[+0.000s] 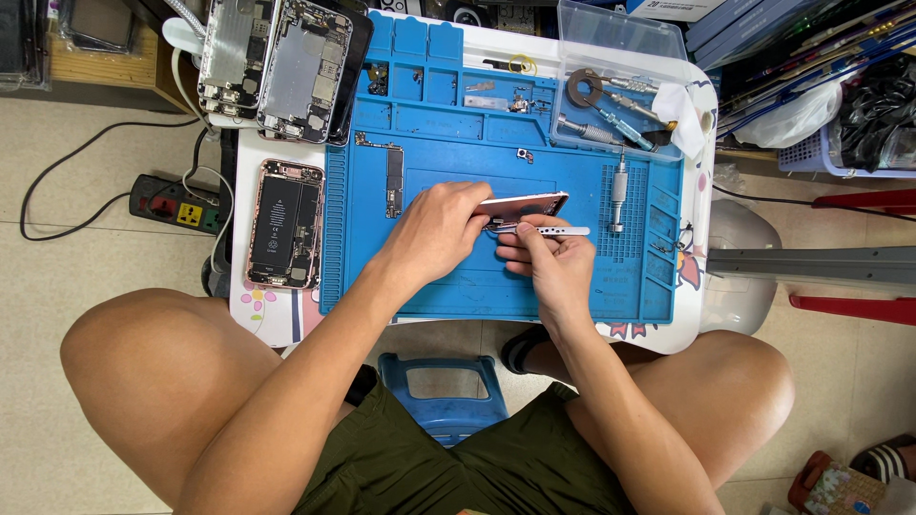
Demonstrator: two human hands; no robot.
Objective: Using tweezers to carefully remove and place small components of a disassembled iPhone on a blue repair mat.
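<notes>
Fingers (475, 221) of the left hand (434, 234) close on a pink phone shell (525, 204), tilted above the middle of the blue mat (448, 286); the right hand (553, 262) pinches metal tweezers (549, 230) just beneath it. Disassembly looks well advanced: a logic board (394, 181) lies on the mat left of the shell, small parts at its far edge. Off the mat's left side rests an opened phone (283, 224), battery still fitted. A screwdriver (619, 195) stands right of the shell.
</notes>
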